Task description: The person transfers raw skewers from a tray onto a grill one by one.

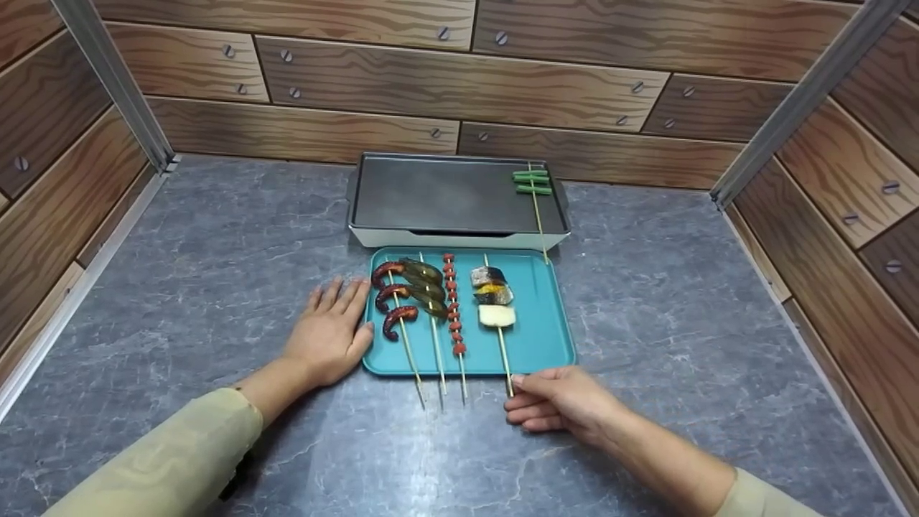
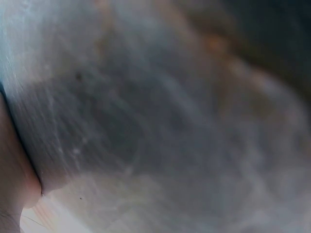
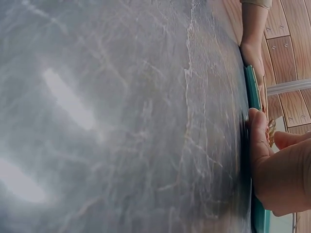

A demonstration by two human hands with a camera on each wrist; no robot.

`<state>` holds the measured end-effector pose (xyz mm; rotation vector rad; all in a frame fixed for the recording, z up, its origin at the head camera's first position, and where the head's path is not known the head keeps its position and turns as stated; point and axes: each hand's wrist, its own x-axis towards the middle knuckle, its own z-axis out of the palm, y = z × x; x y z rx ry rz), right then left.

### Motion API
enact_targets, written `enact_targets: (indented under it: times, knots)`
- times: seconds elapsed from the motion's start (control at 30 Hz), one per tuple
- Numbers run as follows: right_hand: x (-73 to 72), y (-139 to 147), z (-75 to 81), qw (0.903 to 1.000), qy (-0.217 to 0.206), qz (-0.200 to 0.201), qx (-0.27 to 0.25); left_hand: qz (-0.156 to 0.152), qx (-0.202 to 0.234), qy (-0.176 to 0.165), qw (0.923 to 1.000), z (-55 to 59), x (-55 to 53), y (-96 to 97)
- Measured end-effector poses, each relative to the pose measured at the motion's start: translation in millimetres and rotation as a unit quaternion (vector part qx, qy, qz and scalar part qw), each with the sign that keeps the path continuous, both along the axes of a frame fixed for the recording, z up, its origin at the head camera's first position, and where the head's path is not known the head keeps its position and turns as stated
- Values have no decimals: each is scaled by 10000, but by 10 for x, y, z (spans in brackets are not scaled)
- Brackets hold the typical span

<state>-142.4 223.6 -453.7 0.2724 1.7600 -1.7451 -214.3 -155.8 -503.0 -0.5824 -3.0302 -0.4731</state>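
My right hand [image 1: 567, 402] pinches the lower end of a skewer [image 1: 504, 352] that carries dark-skinned pieces, a yellow bit and a pale block. That skewer lies across a teal tray [image 1: 542, 345], its end sticking out past the front rim. Flat on the tabletop, my left hand [image 1: 332, 334] has spread fingers beside the tray's left edge. Left of the held skewer lie a skewer of small red pieces [image 1: 454, 327], one of dark green slices [image 1: 425, 287] and one of reddish tentacles [image 1: 395, 293]. The left wrist view is mostly blurred tabletop.
Behind the tray stands a dark flat griddle [image 1: 438, 194] with a pale base. A skewer of green pieces [image 1: 532, 182] lies at its right side, the stick reaching down over the tray's rim. Wood-patterned walls [image 1: 459, 79] enclose the grey marbled table [image 1: 689, 323].
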Motion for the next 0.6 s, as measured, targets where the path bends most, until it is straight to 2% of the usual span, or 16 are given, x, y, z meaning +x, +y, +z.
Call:
enact_targets:
  times: [0.2,0.6]
  knots:
    - [-39,-54,-15,9997,-191,-61,-102,25,75,-42,10000,-5,-10,-3]
    - [-54,-78,40,9995,-202,-96,-226,30,124,36,9999,-6,1,-2]
